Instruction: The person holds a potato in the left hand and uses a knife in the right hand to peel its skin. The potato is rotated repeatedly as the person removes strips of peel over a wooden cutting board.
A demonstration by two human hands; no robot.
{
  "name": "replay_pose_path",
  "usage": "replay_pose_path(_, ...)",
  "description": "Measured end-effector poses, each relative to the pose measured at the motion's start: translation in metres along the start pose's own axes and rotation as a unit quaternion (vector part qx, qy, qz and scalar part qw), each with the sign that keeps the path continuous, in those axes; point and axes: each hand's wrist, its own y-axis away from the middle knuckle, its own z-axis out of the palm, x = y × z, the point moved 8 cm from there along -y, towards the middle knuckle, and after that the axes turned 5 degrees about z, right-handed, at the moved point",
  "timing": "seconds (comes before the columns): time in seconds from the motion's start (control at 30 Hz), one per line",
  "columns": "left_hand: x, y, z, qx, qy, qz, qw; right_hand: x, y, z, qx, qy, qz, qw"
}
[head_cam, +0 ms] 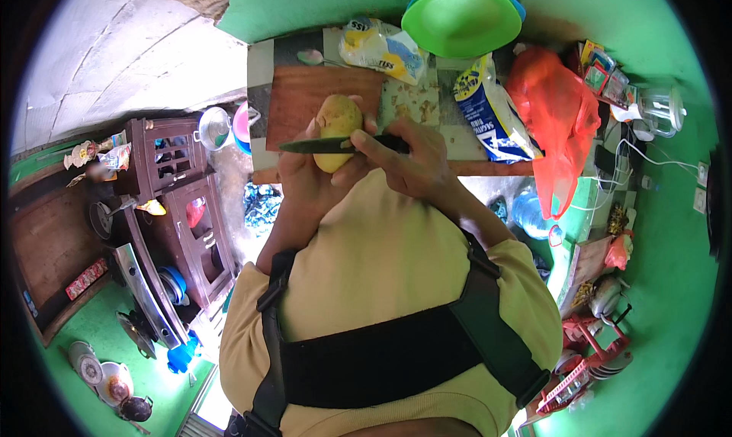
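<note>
My left hand (303, 165) cups a potato (341, 116) from below, its fingers wrapped around the far side. The potato's upper part bears brownish skin, while its lower end (331, 162) looks paler and smooth. In my right hand (420, 159) is a knife with a dark blade (314, 146), lying across the potato. A small light scrap sticks to the blade. Beneath and beyond my hands, a reddish-brown wooden board (297, 102) rests on the checkered table (260, 102). Brown peel-like bits (420, 102) are scattered to the right of the board.
A spoon (311, 57) and a plastic package (383, 51) lie behind the board. Green bowls (463, 19) stand at the wall. On the right are a blue-and-white flour bag (494, 116) and a red plastic bag (552, 105) hanging over the table edge. A wooden cabinet (189, 208) stands left.
</note>
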Motion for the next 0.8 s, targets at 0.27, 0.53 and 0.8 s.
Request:
replay_pose_path(0.27, 0.008, 0.002, -0.006, -0.006, -0.047, 0.016, 0.999, -0.002, -0.014, -0.002, -0.059, -0.186, 0.079, 0.978)
replay_pose_path(0.53, 0.009, 0.0, 0.0, -0.055, -0.07, 0.001, 0.996, -0.011, -0.019, -0.006, -0.092, -0.097, 0.059, 0.989)
replay_pose_path(0.8, 0.002, -0.005, 0.005, -0.034, -0.036, -0.008, 0.999, 0.003, -0.004, -0.003, -0.01, -0.048, 0.049, 0.998)
